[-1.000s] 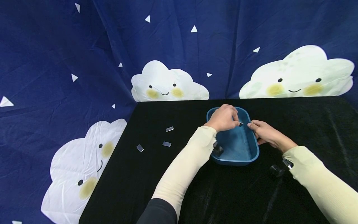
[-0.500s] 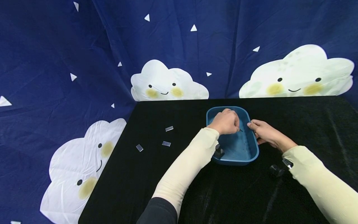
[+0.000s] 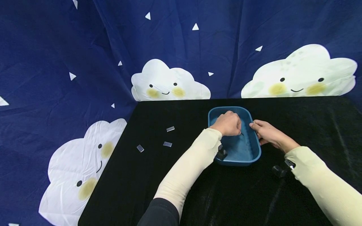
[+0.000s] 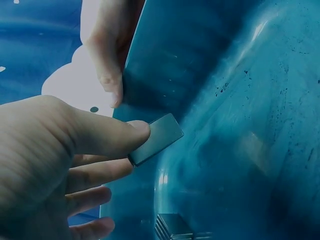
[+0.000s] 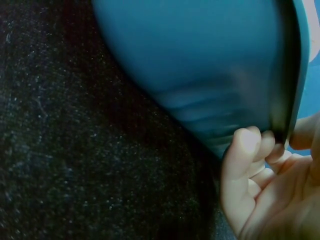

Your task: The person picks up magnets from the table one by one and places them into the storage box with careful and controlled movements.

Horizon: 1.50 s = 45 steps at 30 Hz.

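Observation:
Inside a blue plastic tub point(image 3: 237, 150), my left hand point(image 3: 227, 123) pinches a small, flat, shiny rectangular plate point(image 4: 162, 137) between thumb and index finger. The other left fingers lie loosely beneath. In the left wrist view, a short stack of similar plates point(image 4: 175, 227) sits on the tub floor below the held one. My right hand point(image 3: 268, 134) grips the tub's right side, thumb at the rim and fingers under the outer wall, as the right wrist view shows. Three more plates lie on the black tabletop left of the tub: one farther back point(image 3: 170, 129), one middle point(image 3: 167, 144), one leftmost point(image 3: 140, 148).
The black cloth-covered table point(image 3: 226, 194) reaches back to a blue curtain point(image 3: 175, 37) printed with white clouds. Small black wrist-worn devices hang under both forearms; the left one point(image 3: 222, 153) overlaps the tub's near-left corner in the head view.
My left hand has turned and moved lower into the tub, with the plate still pinched. The right hand keeps its grip on the tub's side. The three plates on the table stay put.

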Each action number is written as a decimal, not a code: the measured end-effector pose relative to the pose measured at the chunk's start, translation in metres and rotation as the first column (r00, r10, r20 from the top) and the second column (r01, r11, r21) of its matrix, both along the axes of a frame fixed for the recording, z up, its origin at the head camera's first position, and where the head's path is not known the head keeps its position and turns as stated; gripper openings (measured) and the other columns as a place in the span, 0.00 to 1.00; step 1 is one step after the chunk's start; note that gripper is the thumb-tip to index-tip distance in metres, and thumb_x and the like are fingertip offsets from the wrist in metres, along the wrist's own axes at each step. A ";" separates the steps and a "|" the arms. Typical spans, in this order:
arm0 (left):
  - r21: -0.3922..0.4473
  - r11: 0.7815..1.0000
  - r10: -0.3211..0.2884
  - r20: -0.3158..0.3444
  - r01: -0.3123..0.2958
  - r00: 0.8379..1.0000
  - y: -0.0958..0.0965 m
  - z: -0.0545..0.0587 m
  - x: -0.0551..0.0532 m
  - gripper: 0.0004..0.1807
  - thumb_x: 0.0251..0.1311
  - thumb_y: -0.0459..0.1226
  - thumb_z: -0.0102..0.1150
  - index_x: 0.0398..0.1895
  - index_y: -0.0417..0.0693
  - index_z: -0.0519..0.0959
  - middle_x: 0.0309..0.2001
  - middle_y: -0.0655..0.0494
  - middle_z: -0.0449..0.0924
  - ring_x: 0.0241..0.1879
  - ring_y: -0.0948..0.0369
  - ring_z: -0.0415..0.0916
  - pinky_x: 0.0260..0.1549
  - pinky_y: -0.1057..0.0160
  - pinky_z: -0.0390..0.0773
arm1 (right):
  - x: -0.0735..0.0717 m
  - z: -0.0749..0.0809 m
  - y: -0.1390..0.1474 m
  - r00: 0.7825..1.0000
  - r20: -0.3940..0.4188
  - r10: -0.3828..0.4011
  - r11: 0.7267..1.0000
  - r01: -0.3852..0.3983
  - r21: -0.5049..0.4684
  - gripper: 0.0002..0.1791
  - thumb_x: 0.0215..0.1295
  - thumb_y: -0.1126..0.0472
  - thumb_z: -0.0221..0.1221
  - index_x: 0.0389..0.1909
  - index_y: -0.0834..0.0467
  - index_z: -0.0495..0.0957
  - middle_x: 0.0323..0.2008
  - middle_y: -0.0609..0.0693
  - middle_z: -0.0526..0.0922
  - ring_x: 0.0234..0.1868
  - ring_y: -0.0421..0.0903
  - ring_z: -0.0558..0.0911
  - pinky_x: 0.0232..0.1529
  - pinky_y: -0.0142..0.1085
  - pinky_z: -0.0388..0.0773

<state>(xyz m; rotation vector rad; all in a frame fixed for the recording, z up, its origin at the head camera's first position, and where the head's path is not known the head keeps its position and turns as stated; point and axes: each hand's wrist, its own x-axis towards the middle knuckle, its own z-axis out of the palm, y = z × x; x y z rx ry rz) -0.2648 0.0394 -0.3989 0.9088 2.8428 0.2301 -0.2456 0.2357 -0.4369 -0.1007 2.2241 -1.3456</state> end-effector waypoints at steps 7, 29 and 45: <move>-0.028 0.999 -0.018 0.021 0.019 1.000 0.000 0.000 0.001 0.10 0.62 0.42 0.62 0.22 0.60 0.84 0.30 0.68 0.81 0.58 0.63 0.69 0.49 0.63 0.75 | 0.000 -0.001 0.000 1.000 -0.001 0.000 1.000 0.000 0.001 0.18 0.80 0.46 0.35 0.44 0.57 0.64 0.36 0.50 0.75 0.36 0.48 0.81 0.38 0.42 0.82; 0.071 0.997 -0.020 0.021 0.018 1.000 -0.014 0.003 -0.006 0.17 0.64 0.40 0.58 0.15 0.58 0.79 0.24 0.65 0.75 0.42 0.64 0.70 0.33 0.68 0.70 | 0.001 0.001 -0.001 1.000 -0.023 0.003 1.000 -0.003 0.008 0.19 0.80 0.45 0.34 0.44 0.57 0.64 0.40 0.54 0.74 0.39 0.49 0.82 0.39 0.43 0.84; 0.179 0.983 0.027 0.015 -0.029 1.000 -0.038 0.021 -0.013 0.09 0.65 0.40 0.60 0.29 0.52 0.87 0.36 0.64 0.82 0.34 0.66 0.73 0.30 0.72 0.71 | 0.001 0.000 -0.001 1.000 -0.011 -0.001 1.000 0.001 0.001 0.19 0.80 0.45 0.34 0.44 0.57 0.64 0.42 0.55 0.73 0.39 0.49 0.82 0.40 0.43 0.84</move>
